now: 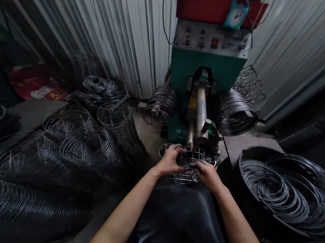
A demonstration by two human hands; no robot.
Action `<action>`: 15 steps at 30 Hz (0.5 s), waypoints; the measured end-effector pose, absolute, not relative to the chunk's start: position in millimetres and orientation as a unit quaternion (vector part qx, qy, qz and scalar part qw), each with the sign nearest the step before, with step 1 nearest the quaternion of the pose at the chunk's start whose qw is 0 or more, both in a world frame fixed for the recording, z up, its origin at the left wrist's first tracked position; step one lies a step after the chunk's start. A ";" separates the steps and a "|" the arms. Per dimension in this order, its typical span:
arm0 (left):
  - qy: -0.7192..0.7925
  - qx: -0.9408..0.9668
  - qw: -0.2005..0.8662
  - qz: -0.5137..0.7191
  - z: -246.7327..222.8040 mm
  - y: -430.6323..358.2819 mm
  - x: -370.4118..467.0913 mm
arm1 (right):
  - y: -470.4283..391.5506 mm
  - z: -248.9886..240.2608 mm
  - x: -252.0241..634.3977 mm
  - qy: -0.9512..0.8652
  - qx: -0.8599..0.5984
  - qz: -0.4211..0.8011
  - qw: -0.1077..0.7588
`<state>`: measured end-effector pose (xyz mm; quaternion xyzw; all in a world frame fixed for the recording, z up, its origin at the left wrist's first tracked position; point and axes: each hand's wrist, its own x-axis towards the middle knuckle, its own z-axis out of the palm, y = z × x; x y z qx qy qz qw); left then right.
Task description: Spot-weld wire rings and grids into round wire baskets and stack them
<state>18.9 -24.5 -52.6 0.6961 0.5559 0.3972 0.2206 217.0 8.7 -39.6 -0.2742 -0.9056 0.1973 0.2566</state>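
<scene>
A round wire basket sits in front of me, just above my dark apron, under the lower tip of a green spot-welding machine. My left hand grips the basket's left side, fingers curled over the wires and thumb toward the middle. On the right side, my right hand holds the same basket, with its fingertips bent onto the wires. The machine's thick metal arm reaches down to the basket's far rim. Dark marks cover some fingertips.
Stacks of wire rings stand on the left. A black tub of wire rings is at the right. Bundles of rings hang beside the machine, and a blue clock hangs on its red top. Corrugated metal wall lies behind.
</scene>
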 end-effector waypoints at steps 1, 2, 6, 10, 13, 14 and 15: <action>0.556 0.694 0.223 0.399 -53.6 -24.0 19.0 | 8.2 -39.8 216.8 -0.904 -0.278 0.195 0.258; 0.556 0.693 0.224 0.402 -54.5 -23.8 19.2 | 7.4 -40.3 216.8 -0.903 -0.283 0.193 0.260; 0.558 0.696 0.209 0.401 -53.7 -19.8 18.9 | 7.6 -43.1 215.4 -0.899 -0.299 0.185 0.262; 0.579 0.686 0.194 0.396 -50.5 -8.3 18.5 | 17.3 -43.4 210.0 -0.888 -0.322 0.179 0.276; 0.586 0.674 0.197 0.405 -51.0 -4.1 20.2 | 16.5 -43.4 207.5 -0.872 -0.346 0.185 0.293; 0.588 0.672 0.195 0.406 -51.5 -4.2 21.1 | 13.1 -44.3 208.0 -0.861 -0.358 0.188 0.310; 0.592 0.669 0.189 0.407 -52.0 -4.7 21.8 | 8.4 -45.9 209.4 -0.843 -0.375 0.193 0.335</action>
